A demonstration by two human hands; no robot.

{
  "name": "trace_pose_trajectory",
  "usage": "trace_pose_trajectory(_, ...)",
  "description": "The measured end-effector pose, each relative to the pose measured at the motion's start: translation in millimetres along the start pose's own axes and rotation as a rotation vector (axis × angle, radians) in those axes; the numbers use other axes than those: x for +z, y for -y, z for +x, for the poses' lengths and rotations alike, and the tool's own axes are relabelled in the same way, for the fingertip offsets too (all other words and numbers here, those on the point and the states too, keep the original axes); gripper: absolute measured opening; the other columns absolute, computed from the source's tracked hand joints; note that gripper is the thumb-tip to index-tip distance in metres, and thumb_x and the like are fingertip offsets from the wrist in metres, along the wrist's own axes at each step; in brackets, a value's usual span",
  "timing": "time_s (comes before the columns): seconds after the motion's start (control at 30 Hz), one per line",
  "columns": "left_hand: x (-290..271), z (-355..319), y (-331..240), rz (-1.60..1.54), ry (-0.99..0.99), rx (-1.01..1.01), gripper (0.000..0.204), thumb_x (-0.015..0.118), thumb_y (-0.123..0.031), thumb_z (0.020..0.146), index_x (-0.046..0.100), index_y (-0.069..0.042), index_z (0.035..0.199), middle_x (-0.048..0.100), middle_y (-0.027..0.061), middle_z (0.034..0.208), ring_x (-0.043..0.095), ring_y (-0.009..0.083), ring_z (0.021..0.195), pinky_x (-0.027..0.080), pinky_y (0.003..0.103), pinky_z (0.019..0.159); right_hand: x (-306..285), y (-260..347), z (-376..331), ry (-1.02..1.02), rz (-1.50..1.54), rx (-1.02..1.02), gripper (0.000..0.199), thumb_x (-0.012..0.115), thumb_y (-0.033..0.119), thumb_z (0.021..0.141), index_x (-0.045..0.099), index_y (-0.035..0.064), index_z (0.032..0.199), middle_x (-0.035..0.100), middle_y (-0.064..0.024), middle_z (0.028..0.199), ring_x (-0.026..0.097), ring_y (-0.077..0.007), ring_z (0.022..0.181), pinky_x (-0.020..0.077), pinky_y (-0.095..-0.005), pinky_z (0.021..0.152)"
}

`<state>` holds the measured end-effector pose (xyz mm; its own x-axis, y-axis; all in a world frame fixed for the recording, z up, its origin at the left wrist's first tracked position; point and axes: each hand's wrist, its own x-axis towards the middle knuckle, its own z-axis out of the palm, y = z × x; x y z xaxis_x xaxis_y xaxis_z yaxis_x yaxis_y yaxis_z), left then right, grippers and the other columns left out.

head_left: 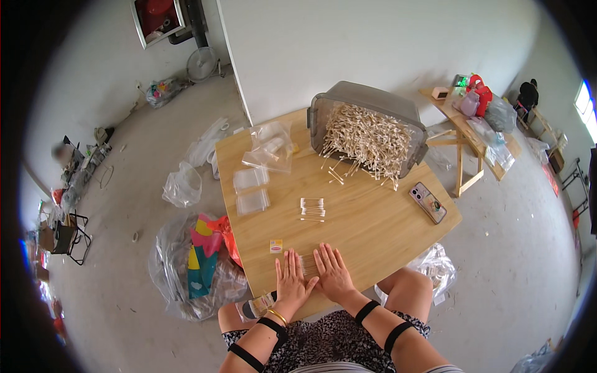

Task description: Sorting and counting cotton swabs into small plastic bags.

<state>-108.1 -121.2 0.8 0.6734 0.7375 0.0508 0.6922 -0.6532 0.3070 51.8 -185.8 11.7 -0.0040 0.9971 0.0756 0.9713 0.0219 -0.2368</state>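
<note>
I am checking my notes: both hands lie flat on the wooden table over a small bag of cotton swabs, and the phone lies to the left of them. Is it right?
Not quite. In the head view the phone lies to the right, near the table edge. Both hands, left and right, do lie flat over the bag of cotton swabs.

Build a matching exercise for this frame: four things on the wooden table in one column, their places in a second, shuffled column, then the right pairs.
Things:
1. phone
2. tipped grey bin of cotton swabs
3. small yellow box
4. empty clear bags

Places:
A. far edge of the table, by the wall
B. just beyond the left hand
C. right edge of the table
D. left part of the table

Pairs: 1-C, 2-A, 3-B, 4-D
</note>
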Motion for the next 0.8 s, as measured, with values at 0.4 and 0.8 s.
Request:
trace_pose_trajectory(0.4,1.7,-0.9,-7.7,-0.027,-0.008,0.028,0.087,0.032,-0.063,0.1,0.021,0.003,0.157,0.02,0.019,0.164,0.016,0.0322,0.153,0.008,0.052,0.124,5.4,-2.2,0.2,-0.055,-0.011,0.014,0.086,0.054,0.049,0.09,0.026,0.0,0.155,0.021,-0.0227,0.163,0.016,-0.035,0.153,0.0119,-0.0482,0.125)
trace_pose_trajectory(0.8,-16.6,18.7,20.6,-0.099,-0.154,-0.095,0.075,0.046,-0.047,0.1,0.028,0.001,0.154,0.028,0.0215,0.159,0.024,0.0358,0.15,0.014,0.054,0.122,-0.7,2.1,0.0,-0.039,-0.021,0.014,0.089,0.048,0.061,0.094,0.025,0.0026,0.157,0.021,-0.0203,0.164,0.015,-0.0335,0.153,0.011,-0.0471,0.125)
